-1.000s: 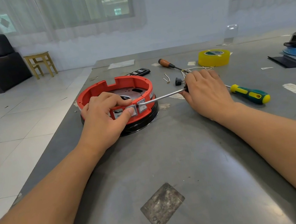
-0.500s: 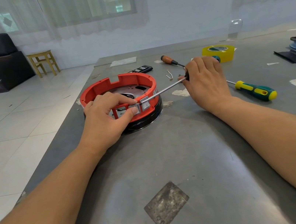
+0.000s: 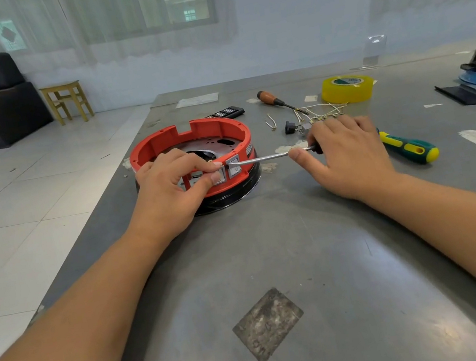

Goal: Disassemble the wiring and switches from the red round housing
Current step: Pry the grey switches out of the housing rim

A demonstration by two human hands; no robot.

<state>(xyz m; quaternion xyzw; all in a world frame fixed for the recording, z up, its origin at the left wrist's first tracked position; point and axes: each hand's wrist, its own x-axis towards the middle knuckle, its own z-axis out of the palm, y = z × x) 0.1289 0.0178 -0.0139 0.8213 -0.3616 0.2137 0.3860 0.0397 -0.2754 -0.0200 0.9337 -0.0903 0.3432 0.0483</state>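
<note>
While the left hand [image 3: 169, 188] pinches one rocker switch [image 3: 218, 176] on the red round housing [image 3: 190, 144], the right hand [image 3: 348, 156] grips a screwdriver [image 3: 270, 156], its shaft running leftward, tip at the neighbouring switch [image 3: 234, 166]

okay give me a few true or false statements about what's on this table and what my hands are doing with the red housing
1. The right hand holds a screwdriver whose tip meets a switch on the red housing. True.
2. The left hand lies flat on the table. False: its grip is on the housing wall.
3. The yellow tape roll sits inside the housing. False: it rests on the table behind.
4. A green and yellow screwdriver lies unused. True.
</note>
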